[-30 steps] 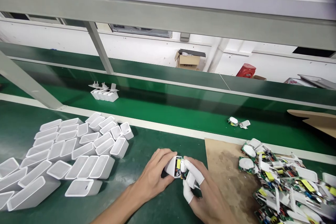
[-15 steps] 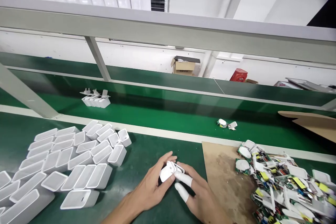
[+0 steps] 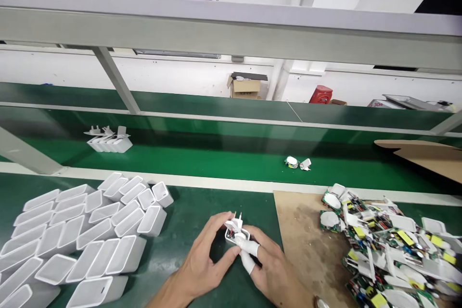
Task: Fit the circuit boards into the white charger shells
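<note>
Green workbench spans the near view, a brown sheet lying on it right of centre. Heap of circuit assemblies at right, partly over the sheet: white plastic, green boards, yellow-wrapped parts, cut off by the right edge. At left, many open white housings, packed close; the nearest and leftmost are cropped. Left hand curled round the left side of an adapter, fingers beyond and thumb on the near side; right hand closed on its right and near side, 2 digits in white finger covers. Adapter sits between the 2 hands, low and just right of centre, in front of the bare bench left of the sheet. Its mouth faces up, long side of the rim running left to right, dipping slightly rightward; how deep the body runs is hidden by fingers. Matte white shell, mouth partly open, small dark and red parts inside, too small to name. White plug cover tilted over the mouth, not flush. On it, 2 slim prongs point up and away from the person; metal-looking tips, fine detail blurred.
</note>
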A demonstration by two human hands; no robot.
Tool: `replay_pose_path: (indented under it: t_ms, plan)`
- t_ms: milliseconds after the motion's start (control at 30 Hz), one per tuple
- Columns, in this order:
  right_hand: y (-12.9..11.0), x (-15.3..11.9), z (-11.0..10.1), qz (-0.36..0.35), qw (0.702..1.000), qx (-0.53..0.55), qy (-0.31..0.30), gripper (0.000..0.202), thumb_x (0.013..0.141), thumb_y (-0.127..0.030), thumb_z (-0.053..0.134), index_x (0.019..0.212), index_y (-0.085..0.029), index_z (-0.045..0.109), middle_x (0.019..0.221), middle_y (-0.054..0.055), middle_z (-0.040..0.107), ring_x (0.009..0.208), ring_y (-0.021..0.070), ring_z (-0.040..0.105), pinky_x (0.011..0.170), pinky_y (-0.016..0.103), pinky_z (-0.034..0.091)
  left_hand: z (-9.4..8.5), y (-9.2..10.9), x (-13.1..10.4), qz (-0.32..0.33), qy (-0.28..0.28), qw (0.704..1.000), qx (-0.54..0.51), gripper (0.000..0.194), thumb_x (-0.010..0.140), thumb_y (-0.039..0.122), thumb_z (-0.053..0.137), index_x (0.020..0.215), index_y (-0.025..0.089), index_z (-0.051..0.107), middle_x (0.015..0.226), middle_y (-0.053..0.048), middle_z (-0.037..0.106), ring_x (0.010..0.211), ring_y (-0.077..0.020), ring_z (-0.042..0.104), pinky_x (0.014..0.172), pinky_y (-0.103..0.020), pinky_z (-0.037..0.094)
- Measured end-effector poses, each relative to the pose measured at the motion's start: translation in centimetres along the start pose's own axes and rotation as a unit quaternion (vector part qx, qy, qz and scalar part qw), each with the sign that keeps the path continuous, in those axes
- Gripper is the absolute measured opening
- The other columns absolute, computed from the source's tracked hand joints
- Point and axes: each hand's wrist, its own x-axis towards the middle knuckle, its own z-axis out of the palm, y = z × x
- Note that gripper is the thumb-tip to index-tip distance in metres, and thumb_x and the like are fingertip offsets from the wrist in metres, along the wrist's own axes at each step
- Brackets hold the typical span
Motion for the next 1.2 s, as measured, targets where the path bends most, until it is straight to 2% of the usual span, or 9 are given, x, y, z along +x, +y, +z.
replay_pose_path:
  t_ms: [167,233,333,467,700,800,900,1067,1200]
  plan:
    - [-0.5,0.1,-0.2,-0.006,0.999,0.007,0.035,0.048,0.099,-0.006,0.054,0.142,-0.026,0.058,0.137,0.015,0.069,0.12,0.0262,0.073,0.096,0.039,0.066,-0.3,0.3,0.3,0.031,0.041,0.999,-0.015,0.042,0.091,0.016,0.074,0.128,0.024,0.056,0.141,-0.015,0.06,0.13,-0.0302,0.065,0.108,-0.046,0.058]
    - [-0.6,0.1,-0.1,-0.007,0.999,0.012,0.04,0.044,0.099,-0.005,0.055,0.137,-0.026,0.059,0.135,0.015,0.069,0.116,0.0254,0.075,0.093,0.037,0.067,-0.3,0.4,0.3,0.035,0.038,0.999,-0.013,0.032,0.092,0.013,0.071,0.118,0.023,0.057,0.144,-0.016,0.057,0.128,-0.0293,0.065,0.105,-0.043,0.058]
    - [-0.6,0.0,0.3,0.003,1.0,0.004,0.017,0.043,0.099,-0.006,0.053,0.137,-0.026,0.058,0.131,0.014,0.072,0.109,0.025,0.077,0.088,0.037,0.068,-0.3,0.5,0.4,0.034,0.014,0.999,-0.004,0.018,0.097,0.007,0.062,0.104,0.023,0.057,0.133,-0.013,0.061,0.11,-0.0225,0.07,0.096,-0.037,0.058]
    - [-0.5,-0.6,0.9,0.036,0.999,-0.02,0.031,0.046,0.1,-0.009,0.052,0.145,-0.021,0.051,0.13,0.016,0.073,0.111,0.0276,0.077,0.091,0.04,0.068,-0.4,0.6,0.6,0.027,0.008,1.0,-0.009,0.016,0.098,0.006,0.057,0.099,0.022,0.055,0.117,-0.009,0.061,0.098,-0.019,0.067,0.087,-0.032,0.056]
    - [-0.7,-0.7,0.9,0.011,0.997,-0.071,0.039,0.049,0.098,-0.008,0.051,0.145,-0.02,0.052,0.128,0.017,0.074,0.107,0.0286,0.079,0.084,0.037,0.069,-0.5,0.7,0.8,0.017,0.001,1.0,-0.023,0.017,0.098,0.007,0.056,0.097,0.023,0.051,0.109,-0.007,0.058,0.093,-0.018,0.064,0.082,-0.031,0.054]
    - [-1.1,-0.3,0.6,0.008,0.997,-0.078,-0.004,0.058,0.096,-0.007,0.047,0.153,-0.02,0.048,0.127,0.017,0.073,0.104,0.0305,0.079,0.083,0.041,0.07,-0.5,0.9,0.9,0.019,0.001,1.0,-0.025,0.017,0.098,0.007,0.056,0.095,0.023,0.05,0.107,-0.007,0.058,0.093,-0.0188,0.064,0.082,-0.032,0.054]
    - [-0.8,-0.5,0.5,0.046,0.998,-0.016,-0.031,0.056,0.097,-0.007,0.048,0.15,-0.026,0.051,0.126,0.013,0.071,0.101,0.0277,0.079,0.087,0.042,0.07,-0.5,1.1,1.0,0.022,0.011,0.999,-0.026,0.018,0.097,0.007,0.055,0.093,0.023,0.05,0.105,-0.006,0.059,0.092,-0.0187,0.064,0.082,-0.031,0.054]
    - [0.5,-1.5,0.6,0.125,0.974,0.18,0.053,0.053,0.099,-0.017,0.065,0.147,-0.031,0.049,0.144,0.012,0.061,0.119,0.0237,0.075,0.101,0.035,0.064,-0.6,1.3,1.3,0.026,0.017,0.999,-0.026,0.018,0.097,0.008,0.056,0.092,0.023,0.049,0.102,-0.005,0.06,0.091,-0.0183,0.064,0.081,-0.03,0.055]
    - [0.4,-1.1,0.5,0.074,0.987,0.145,0.004,0.043,0.101,-0.015,0.062,0.14,-0.03,0.061,0.138,0.011,0.067,0.127,0.0239,0.07,0.107,0.038,0.06,-0.6,1.2,1.1,0.027,0.019,0.999,-0.03,0.018,0.098,0.009,0.055,0.09,0.023,0.048,0.102,-0.004,0.059,0.089,-0.0174,0.064,0.08,-0.031,0.056]
